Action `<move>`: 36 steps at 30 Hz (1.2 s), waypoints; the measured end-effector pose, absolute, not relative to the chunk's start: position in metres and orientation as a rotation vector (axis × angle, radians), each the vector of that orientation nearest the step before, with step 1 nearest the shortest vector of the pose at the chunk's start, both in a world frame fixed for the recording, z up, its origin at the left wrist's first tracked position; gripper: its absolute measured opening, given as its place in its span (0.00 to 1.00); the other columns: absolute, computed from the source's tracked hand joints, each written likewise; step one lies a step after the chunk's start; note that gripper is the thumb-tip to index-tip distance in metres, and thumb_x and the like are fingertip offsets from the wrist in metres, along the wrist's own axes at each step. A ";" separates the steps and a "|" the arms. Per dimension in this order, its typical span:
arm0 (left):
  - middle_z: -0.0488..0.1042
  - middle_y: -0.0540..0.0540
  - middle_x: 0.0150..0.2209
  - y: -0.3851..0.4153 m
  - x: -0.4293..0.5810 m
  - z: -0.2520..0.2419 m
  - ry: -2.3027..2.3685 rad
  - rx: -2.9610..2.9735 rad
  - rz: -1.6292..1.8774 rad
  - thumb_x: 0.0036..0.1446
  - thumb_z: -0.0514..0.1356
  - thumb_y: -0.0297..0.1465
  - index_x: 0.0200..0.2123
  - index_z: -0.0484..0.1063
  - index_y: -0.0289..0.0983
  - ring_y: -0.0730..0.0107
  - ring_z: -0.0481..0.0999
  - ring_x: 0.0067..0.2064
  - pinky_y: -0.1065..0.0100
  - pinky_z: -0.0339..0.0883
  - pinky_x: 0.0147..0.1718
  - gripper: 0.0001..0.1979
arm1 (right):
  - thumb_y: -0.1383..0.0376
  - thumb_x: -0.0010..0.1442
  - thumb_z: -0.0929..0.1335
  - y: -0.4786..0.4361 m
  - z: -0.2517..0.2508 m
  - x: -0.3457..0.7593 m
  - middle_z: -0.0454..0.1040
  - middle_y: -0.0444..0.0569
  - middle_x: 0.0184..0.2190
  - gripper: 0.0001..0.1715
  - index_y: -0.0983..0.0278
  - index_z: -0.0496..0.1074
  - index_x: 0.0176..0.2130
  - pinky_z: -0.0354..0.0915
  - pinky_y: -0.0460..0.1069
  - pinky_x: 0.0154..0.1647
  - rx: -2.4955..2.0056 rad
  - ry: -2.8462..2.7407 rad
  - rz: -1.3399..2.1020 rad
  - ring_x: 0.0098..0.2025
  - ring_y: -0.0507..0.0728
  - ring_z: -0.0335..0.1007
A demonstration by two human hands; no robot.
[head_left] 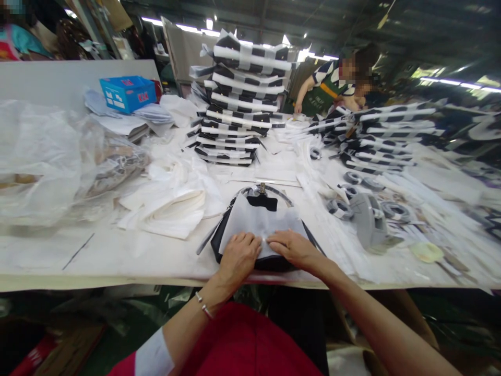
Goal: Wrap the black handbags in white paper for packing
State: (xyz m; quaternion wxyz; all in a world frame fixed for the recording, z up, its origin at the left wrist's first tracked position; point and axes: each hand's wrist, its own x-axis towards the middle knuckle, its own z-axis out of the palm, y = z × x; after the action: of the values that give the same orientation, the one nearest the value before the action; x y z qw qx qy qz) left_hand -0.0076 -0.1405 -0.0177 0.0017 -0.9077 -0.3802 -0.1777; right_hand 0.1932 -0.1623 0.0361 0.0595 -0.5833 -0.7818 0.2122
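One smooth, translucent white sheet drapes over a soft black bag, flat at the table's near edge, its handle arching behind. The left hand and right hand rest on the sheet, fingers slightly bent; whether they pinch it I cannot tell. Crumpled white paper lies to the left, grey coils to the right. Beyond, on the pale table, rises a black-and-white stack; a person leans in under strip lights.
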 end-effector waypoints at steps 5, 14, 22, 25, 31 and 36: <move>0.73 0.47 0.38 -0.141 -0.007 -0.017 -1.143 -2.822 -0.552 0.67 0.54 0.28 0.49 0.67 0.37 0.60 0.70 0.40 0.59 0.61 0.39 0.09 | 0.65 0.63 0.67 -0.157 0.060 0.166 0.80 0.57 0.38 0.09 0.65 0.78 0.39 0.64 0.56 0.51 -1.911 -2.627 0.273 0.44 0.63 0.75; 0.70 0.44 0.35 -0.150 0.000 0.007 -1.037 -2.828 -0.345 0.62 0.53 0.21 0.39 0.67 0.35 0.60 0.70 0.37 0.60 0.64 0.38 0.07 | 0.68 0.62 0.67 -0.154 0.040 0.187 0.79 0.49 0.40 0.15 0.60 0.78 0.48 0.66 0.50 0.51 -1.610 -2.329 0.657 0.45 0.57 0.73; 0.74 0.46 0.38 -0.131 -0.002 0.002 -0.967 -3.198 -0.476 0.64 0.54 0.23 0.42 0.71 0.37 0.64 0.73 0.39 0.64 0.68 0.39 0.07 | 0.65 0.66 0.65 -0.163 0.026 0.185 0.79 0.47 0.37 0.13 0.59 0.79 0.43 0.65 0.50 0.48 -1.681 -2.242 0.646 0.43 0.56 0.72; 0.76 0.47 0.40 -0.125 -0.007 -0.012 -0.984 -3.287 -0.658 0.65 0.55 0.25 0.42 0.72 0.38 0.65 0.75 0.43 0.63 0.68 0.45 0.07 | 0.63 0.67 0.65 -0.166 0.024 0.183 0.79 0.48 0.39 0.14 0.57 0.78 0.47 0.65 0.50 0.49 -1.736 -2.278 0.578 0.45 0.57 0.72; 0.79 0.49 0.36 -0.125 -0.010 -0.027 -0.978 -3.346 -0.697 0.64 0.58 0.28 0.40 0.74 0.39 0.66 0.77 0.38 0.65 0.67 0.42 0.05 | 0.59 0.68 0.64 -0.172 0.019 0.178 0.78 0.48 0.38 0.15 0.59 0.79 0.44 0.65 0.52 0.48 -1.802 -2.325 0.491 0.43 0.58 0.72; 0.79 0.49 0.36 -0.124 -0.010 -0.021 -1.045 -3.359 -0.585 0.63 0.59 0.29 0.39 0.75 0.40 0.64 0.77 0.39 0.64 0.67 0.42 0.04 | 0.57 0.69 0.63 -0.174 0.013 0.175 0.78 0.50 0.36 0.18 0.61 0.80 0.38 0.64 0.51 0.45 -1.870 -2.382 0.381 0.42 0.58 0.71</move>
State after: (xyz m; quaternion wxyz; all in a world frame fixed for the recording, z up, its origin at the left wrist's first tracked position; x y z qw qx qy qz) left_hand -0.0099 -0.1241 -0.0213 -0.2108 -0.9208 -0.2863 -0.1603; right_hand 0.1746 -0.1742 0.0129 0.0446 -0.6120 -0.7796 0.1248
